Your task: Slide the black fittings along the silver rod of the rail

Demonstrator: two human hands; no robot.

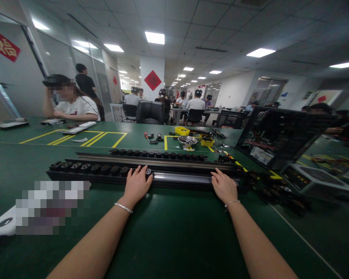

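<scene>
Strip housing (183, 178), long and black, lies crosswise on the green table (174, 240) in front of the person, with both hands over it. Dark socket modules (95, 169) line its left part, while a smooth, shiny surface shows between the hands. The left hand (137, 183) rests at the end of the row, its fingers spread a little apart; one module shows right beside the fingertips, though whether they press on it cannot be told. The right hand (224, 185) lies farther along toward the right end, its fingers extended and slightly parted over the housing rather than closed around it.

Just behind the housing runs a second long strip (163, 161), and behind that another row of dark modules (159, 155); these stand between the hands and the far side of the table. Beyond them sit a metal bowl (187, 140), a yellow bin (182, 131) and some small tools (153, 137). To the right, a large open computer case (279, 135) blocks part of the view across the table. A grey boxy device (314, 180) sits in front of it, and a blurred heap of dark parts (285, 193) crowds the space near the housing's right end. At the left, a white object (2, 223), partly pixelated, lies nearer the person. Across the table a seated person (78, 108) leans on one arm.
</scene>
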